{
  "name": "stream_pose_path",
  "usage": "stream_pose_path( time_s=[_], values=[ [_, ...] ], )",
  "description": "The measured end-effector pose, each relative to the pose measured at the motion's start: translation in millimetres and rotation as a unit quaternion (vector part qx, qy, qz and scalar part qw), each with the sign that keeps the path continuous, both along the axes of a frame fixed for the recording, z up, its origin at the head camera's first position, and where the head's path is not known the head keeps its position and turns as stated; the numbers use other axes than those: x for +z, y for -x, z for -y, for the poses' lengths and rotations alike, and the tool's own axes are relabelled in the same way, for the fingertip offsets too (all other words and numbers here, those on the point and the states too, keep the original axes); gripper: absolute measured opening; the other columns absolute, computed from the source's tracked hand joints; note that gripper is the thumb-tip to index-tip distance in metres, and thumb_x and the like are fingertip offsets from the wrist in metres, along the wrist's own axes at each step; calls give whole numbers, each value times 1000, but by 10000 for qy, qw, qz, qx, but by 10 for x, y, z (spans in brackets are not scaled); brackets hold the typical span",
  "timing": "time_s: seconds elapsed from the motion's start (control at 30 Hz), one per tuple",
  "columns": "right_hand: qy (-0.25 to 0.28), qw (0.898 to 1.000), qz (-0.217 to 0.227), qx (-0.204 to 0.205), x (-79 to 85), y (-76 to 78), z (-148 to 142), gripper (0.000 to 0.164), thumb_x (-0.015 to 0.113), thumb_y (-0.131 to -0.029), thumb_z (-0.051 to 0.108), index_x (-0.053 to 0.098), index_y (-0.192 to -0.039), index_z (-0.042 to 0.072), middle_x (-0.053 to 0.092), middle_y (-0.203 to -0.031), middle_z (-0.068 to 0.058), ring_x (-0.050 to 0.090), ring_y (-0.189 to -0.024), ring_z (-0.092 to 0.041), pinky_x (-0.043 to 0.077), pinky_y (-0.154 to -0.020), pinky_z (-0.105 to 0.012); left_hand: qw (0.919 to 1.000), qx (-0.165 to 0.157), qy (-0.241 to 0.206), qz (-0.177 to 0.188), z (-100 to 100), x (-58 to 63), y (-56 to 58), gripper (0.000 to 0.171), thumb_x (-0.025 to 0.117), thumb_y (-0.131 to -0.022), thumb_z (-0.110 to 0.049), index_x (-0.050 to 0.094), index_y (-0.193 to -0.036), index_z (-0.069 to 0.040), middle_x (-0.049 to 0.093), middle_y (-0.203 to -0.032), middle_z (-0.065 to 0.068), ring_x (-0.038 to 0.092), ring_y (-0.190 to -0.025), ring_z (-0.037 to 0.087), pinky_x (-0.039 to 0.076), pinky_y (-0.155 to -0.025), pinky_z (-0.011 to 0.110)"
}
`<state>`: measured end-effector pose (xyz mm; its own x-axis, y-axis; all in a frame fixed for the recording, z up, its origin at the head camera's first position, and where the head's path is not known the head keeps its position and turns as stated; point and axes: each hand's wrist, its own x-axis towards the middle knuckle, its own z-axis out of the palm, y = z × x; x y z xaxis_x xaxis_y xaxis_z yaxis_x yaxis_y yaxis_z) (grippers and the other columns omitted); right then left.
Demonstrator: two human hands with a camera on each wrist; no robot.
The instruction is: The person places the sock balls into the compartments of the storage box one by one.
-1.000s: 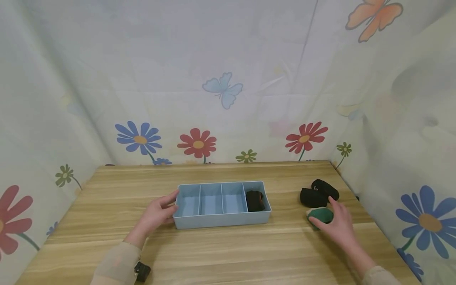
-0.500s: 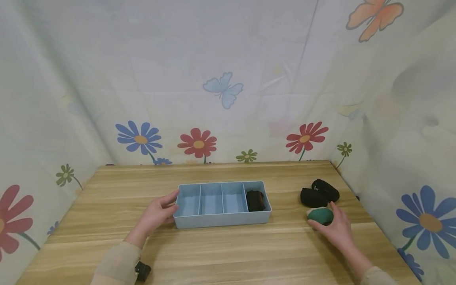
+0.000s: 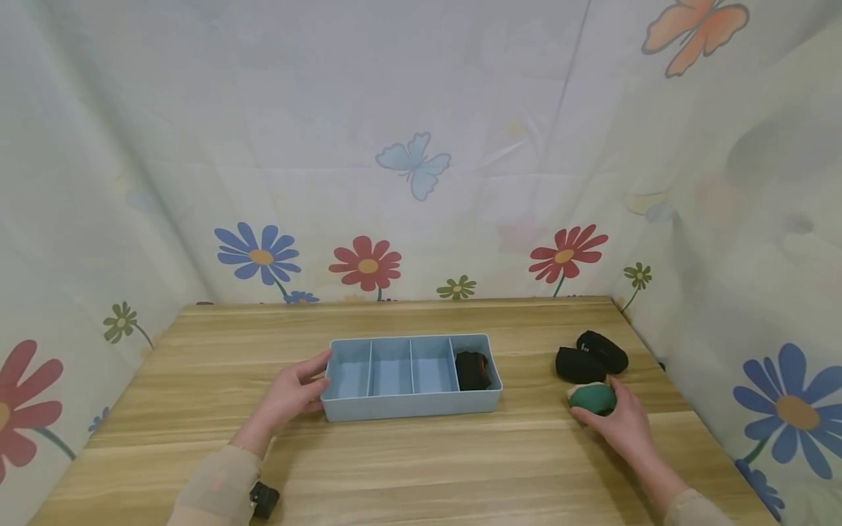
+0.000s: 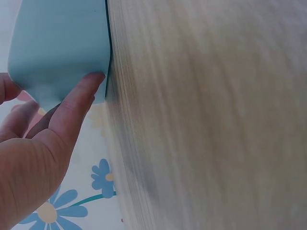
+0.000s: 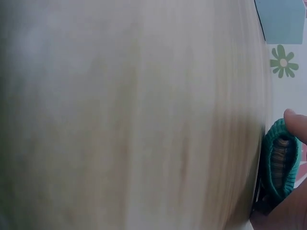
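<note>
In the head view, my left hand (image 3: 292, 394) rests its fairly straight fingers against the left end of a light blue divided box (image 3: 411, 405). The left wrist view shows a fingertip (image 4: 98, 79) low on the box's end wall. Over at the right, my right hand (image 3: 625, 424) pinches a rolled green sock (image 3: 593, 398) between thumb and fingers, low at the tabletop. Its ribbed cuff (image 5: 269, 163) faces the right wrist camera. Two black rolled bundles (image 3: 579, 364), sock-like, lie side by side just behind the green sock. A black rolled bundle (image 3: 471, 371) sits in the box's rightmost compartment.
The box's other compartments show bare floors. Everything stands on a wood-grain table (image 3: 421, 467). A flower-printed curtain (image 3: 414, 241) hangs along the back and sides. A small black device (image 3: 264, 500) sits by the left sleeve.
My right thumb and fingers have closed in around the green sock, the thumb shifting to its near side. The left hand, box and black bundles keep their places.
</note>
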<state>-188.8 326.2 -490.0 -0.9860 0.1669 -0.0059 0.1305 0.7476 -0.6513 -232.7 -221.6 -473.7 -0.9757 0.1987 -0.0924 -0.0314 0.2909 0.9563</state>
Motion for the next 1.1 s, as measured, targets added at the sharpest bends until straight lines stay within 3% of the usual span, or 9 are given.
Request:
stream_pose_path(
  time_s=[0.27,0.67,1.1],
  values=[
    [-151,9998,-144,0,-23,19,-50,92,78,-84,29,27,-145,-17,36,-139,-44,40,-123,-55,40,-97,-63,10000,66,7,32,-16,-5,-3,59,57,-98,-4,35,-153,-7,29,-156,25,39,-134,47,55,-87,44],
    [-67,9998,-156,41,-20,28,-70,86,76,-85,23,29,-144,-17,37,-138,-43,43,-120,-52,41,-96,-61,10000,52,-55,20,-11,8,-9,59,56,-99,-4,34,-154,-7,28,-156,25,39,-135,47,55,-88,45],
    [274,9993,-103,-245,16,20,-140,81,72,-88,24,29,-143,-17,42,-133,-42,48,-115,-51,44,-93,-57,9999,79,98,-22,-8,8,-14,58,56,-99,-6,35,-153,-7,29,-156,25,40,-134,47,55,-88,44]
  ],
)
